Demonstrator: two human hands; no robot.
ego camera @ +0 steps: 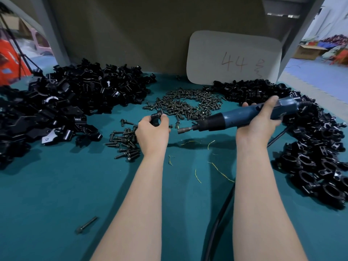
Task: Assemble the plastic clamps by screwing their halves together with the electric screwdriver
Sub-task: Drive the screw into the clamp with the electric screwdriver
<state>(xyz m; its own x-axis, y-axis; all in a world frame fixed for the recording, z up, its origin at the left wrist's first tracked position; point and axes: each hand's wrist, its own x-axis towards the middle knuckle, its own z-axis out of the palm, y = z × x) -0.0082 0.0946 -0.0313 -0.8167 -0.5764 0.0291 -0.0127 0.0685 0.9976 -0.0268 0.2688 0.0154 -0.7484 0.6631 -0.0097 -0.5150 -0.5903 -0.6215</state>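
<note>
Hands mid-bench: left hand [152, 129] curling round small black plastic clamp [157, 117], right hand [260, 117] gripping blue electric screwdriver [243, 115], tip [181, 130] just beside. Risk: tip probably skidding onto left hand, halves shifting.

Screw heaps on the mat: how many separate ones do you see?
2. A large heap lies at the back centre; a smaller heap sits just left of the left hand. A lone screw lies apart, front left. More may be hidden under the clamp parts.

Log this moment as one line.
left hand: grips clamp | right hand: grips electric screwdriver | bit: pointing toward clamp, not touching | screws: loose pile behind hands
</note>
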